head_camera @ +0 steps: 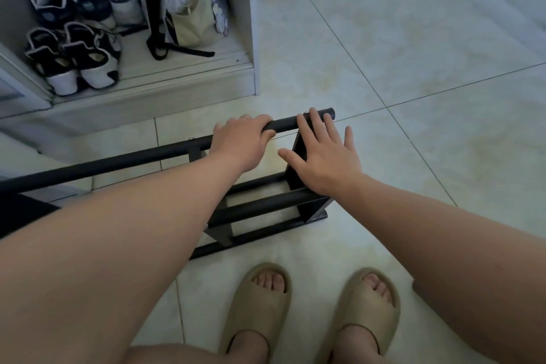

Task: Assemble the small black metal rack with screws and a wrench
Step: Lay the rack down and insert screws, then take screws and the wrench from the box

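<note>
Small black metal rack (260,207), matt finish, standing upright on the tiled floor (384,156). Round top bar (118,161) running from the lower left up to the right, blunt end just past a flat end panel (317,211). Lower down, parallel round bars meeting that panel. Second upright bracket (193,154) further left, small bright fitting (192,139) at its top.

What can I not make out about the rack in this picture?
Head view: the rack is cut off by the left edge; the left forearm hides its middle.
The right hand covers where top bar meets side panel.
The left hand hides the bar under its grip.
No wrench in view.
</note>
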`<move>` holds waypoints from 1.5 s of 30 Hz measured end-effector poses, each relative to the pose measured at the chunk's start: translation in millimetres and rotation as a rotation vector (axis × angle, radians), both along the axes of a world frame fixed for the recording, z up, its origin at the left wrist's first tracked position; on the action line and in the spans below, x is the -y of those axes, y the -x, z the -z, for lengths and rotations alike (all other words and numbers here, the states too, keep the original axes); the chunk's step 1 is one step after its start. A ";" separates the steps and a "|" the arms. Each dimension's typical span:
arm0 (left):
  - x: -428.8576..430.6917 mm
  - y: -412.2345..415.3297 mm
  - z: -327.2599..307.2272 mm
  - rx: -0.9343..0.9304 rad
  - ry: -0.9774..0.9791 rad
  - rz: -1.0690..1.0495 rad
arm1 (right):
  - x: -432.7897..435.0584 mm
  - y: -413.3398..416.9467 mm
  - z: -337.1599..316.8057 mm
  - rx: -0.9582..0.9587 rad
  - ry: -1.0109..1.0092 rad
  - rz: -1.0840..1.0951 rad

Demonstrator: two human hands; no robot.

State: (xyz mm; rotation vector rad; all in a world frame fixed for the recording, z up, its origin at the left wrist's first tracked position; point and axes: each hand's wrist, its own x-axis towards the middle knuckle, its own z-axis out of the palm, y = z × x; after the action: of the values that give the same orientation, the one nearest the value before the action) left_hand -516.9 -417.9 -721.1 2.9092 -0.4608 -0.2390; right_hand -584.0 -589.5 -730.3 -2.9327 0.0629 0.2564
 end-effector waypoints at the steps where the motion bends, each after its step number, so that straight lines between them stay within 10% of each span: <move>1: 0.9 2.9 -2.8 -0.011 -0.010 -0.018 | 2.2 1.1 -2.9 -0.014 -0.008 -0.006; 23: 111.7 162.5 -88.2 -0.138 -0.088 0.479 | 171.1 233.0 -83.4 -0.219 0.129 0.303; 34: 251.8 187.8 23.7 -0.597 -0.112 0.703 | 270.7 257.4 26.0 -0.823 0.010 0.388; 45: 305.3 208.6 133.1 -0.904 0.165 0.353 | 303.9 267.6 144.8 -0.884 -0.055 0.402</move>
State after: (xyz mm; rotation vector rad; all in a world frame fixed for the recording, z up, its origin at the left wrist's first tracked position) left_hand -725.6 -723.2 -854.3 2.2072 -0.7457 -1.3872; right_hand -851.6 -893.4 -875.1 -2.4316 0.7301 1.4000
